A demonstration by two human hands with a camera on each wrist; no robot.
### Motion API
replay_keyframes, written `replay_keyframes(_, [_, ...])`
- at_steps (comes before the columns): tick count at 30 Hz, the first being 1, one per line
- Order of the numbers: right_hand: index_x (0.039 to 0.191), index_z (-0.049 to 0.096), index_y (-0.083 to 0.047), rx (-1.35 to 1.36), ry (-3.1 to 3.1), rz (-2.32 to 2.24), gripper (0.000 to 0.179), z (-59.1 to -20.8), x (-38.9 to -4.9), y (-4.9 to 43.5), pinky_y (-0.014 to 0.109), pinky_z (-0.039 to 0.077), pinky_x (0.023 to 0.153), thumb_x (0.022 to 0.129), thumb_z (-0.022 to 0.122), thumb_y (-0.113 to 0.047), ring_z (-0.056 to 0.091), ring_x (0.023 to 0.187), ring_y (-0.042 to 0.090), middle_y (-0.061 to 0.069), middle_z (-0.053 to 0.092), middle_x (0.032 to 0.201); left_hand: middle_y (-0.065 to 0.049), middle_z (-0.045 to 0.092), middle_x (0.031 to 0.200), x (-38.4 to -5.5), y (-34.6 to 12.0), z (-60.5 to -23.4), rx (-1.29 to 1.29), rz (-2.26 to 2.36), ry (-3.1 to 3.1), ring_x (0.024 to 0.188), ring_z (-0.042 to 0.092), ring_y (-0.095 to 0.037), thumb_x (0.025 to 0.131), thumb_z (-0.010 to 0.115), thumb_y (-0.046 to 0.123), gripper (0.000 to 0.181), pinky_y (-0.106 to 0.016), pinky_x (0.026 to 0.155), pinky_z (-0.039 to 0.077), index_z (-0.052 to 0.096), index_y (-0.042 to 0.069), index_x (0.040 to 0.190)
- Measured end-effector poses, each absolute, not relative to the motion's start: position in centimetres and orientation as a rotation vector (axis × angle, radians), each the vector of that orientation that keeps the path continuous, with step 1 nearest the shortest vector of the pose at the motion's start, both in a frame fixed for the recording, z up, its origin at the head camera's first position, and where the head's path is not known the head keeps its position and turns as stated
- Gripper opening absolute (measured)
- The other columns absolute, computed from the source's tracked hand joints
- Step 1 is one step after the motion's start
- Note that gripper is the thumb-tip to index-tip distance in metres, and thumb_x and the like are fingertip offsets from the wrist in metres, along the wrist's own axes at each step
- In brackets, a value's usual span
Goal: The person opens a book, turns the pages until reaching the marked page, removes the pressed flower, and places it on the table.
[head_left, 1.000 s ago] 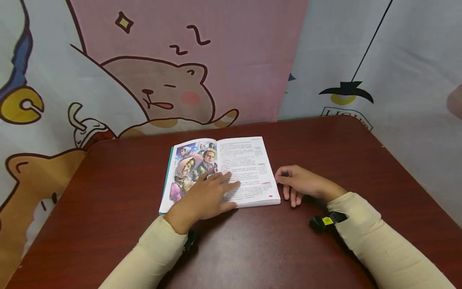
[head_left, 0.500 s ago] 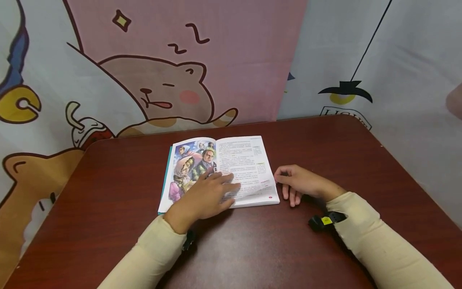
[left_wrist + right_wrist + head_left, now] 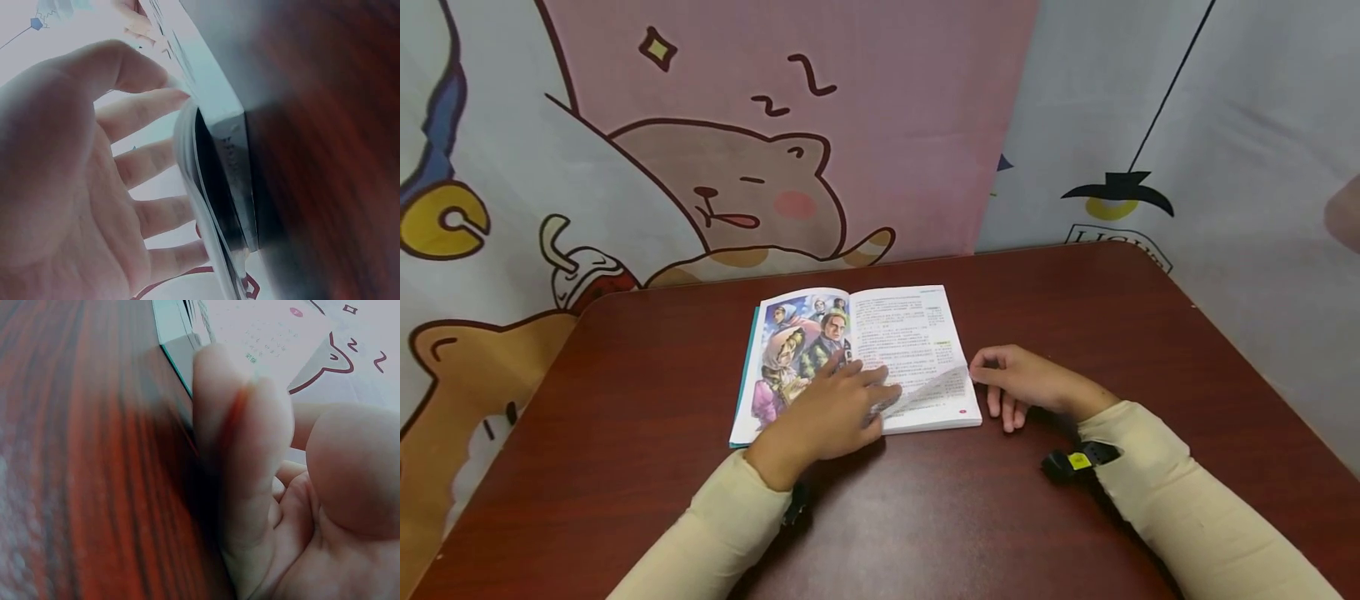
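An open book [image 3: 902, 333] lies on the table, a colour picture of several people on its left page and printed text on its right. My left hand [image 3: 831, 408] rests across the lower middle of the book with its fingers spread. From below, the left wrist view shows those fingers reaching over the book's bowed pages [image 3: 187, 147]. At the book's right edge, my right hand [image 3: 1018, 379] pinches a page [image 3: 936, 387] between thumb and forefinger. The lower part of that page is raised and bent back, with the sheet beneath showing. In the right wrist view, fingers largely hide the page edge.
The dark red-brown table [image 3: 887, 517] spreads around the book. Behind it hangs a cloth backdrop [image 3: 917, 125] printed with cartoon animals. A black band with a yellow tag [image 3: 1080, 458] is on the right wrist.
The right page's lower corner has lifted from lying flat and now bends up toward the right fingers. Both hands stay nearly in place, the left fingertips shifting only slightly.
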State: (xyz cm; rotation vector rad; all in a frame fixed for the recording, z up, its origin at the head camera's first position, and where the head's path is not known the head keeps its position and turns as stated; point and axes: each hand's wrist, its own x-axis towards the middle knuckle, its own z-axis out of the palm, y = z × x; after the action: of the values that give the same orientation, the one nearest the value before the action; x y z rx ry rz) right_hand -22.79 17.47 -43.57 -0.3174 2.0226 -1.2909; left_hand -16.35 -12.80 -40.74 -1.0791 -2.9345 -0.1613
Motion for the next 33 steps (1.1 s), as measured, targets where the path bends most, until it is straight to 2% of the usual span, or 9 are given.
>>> replay_keyframes(6, [0.115,0.052,0.0,-0.325,2.025,-1.294,0.027,-43.8,-22.79,17.51,0.03,0.05,0.041,0.107,0.047,-0.026,0.062,0.042,0.018,0.01,0.061,0.064,-0.005,0.061,0.142,-16.32,-12.73,-40.76,-1.071,-0.125,-2.934,0.13,0.057,-0.037,0.099,0.057,0.027,0.036,-0.062,0.116,0.03,0.066,0.02,0.134])
replay_keyframes(12, [0.115,0.052,0.0,-0.323,2.017,-1.299,0.028,-43.81,-22.83,17.56,0.03,0.05,0.041,0.107,0.047,-0.027,0.062,0.042,0.017,0.01,0.061,0.064,-0.007,0.061,0.141,-16.29,-12.76,-40.58,-1.063,-0.119,-2.912,0.13,0.057,-0.034,0.1,0.058,0.027,0.039,-0.06,0.115,0.033,0.062,0.017,0.138])
replay_keyframes(15, [0.114,0.052,-0.001,-0.318,2.019,-1.298,0.028,-43.96,-22.9,17.56,0.03,0.051,0.042,0.106,0.048,-0.027,0.062,0.042,0.017,0.01,0.061,0.065,-0.007,0.061,0.142,-16.36,-12.73,-40.65,-1.043,-0.108,-2.877,0.129,0.059,-0.031,0.099,0.06,0.027,0.048,-0.058,0.113,0.037,0.053,0.018,0.146])
replay_keyframes(19, [0.115,0.052,-0.002,-0.314,2.021,-1.291,0.029,-44.05,-22.92,17.6,0.029,0.051,0.042,0.106,0.048,-0.028,0.062,0.043,0.017,0.009,0.061,0.065,-0.008,0.053,0.15,-16.46,-12.63,-40.81,-1.026,-0.103,-2.837,0.132,0.056,-0.03,0.098,0.063,0.027,0.068,-0.056,0.11,0.041,0.032,0.022,0.158])
replay_keyframes(22, [0.115,0.052,-0.001,-0.318,2.025,-1.288,0.029,-43.99,-22.84,17.61,0.029,0.05,0.041,0.106,0.049,-0.028,0.062,0.042,0.017,0.01,0.061,0.064,-0.008,0.041,0.159,-16.56,-12.54,-40.84,-1.025,-0.106,-2.812,0.14,0.048,-0.031,0.097,0.065,0.027,0.082,-0.056,0.11,0.041,0.016,0.024,0.162])
replay_keyframes(26, [0.114,0.052,0.0,-0.324,2.036,-1.285,0.028,-44.01,-22.77,17.61,0.03,0.05,0.041,0.106,0.049,-0.027,0.063,0.042,0.017,0.01,0.061,0.064,-0.008,0.021,0.168,-16.67,-12.39,-40.72,-1.016,-0.077,-2.792,0.152,0.029,-0.03,0.095,0.068,0.027,0.092,-0.056,0.115,0.037,0.006,0.026,0.163])
replay_keyframes(30, [0.115,0.052,-0.001,-0.333,2.04,-1.284,0.029,-44.01,-22.81,17.57,0.03,0.051,0.041,0.106,0.049,-0.029,0.063,0.042,0.017,0.009,0.061,0.064,-0.008,0.005,0.17,-16.7,-12.42,-40.5,-1.012,0.003,-2.764,0.157,0.006,-0.03,0.093,0.07,0.026,0.093,-0.057,0.12,0.025,0.007,0.028,0.162])
replay_keyframes(33, [0.114,0.053,-0.002,-0.341,2.043,-1.28,0.029,-44.03,-22.87,17.48,0.03,0.051,0.041,0.106,0.049,-0.029,0.063,0.042,0.017,0.009,0.062,0.064,-0.006,0.005,0.17,-16.68,-12.51,-40.4,-1.038,0.022,-2.721,0.157,0.0,-0.031,0.095,0.066,0.02,0.079,-0.058,0.122,0.02,0.023,0.031,0.16])
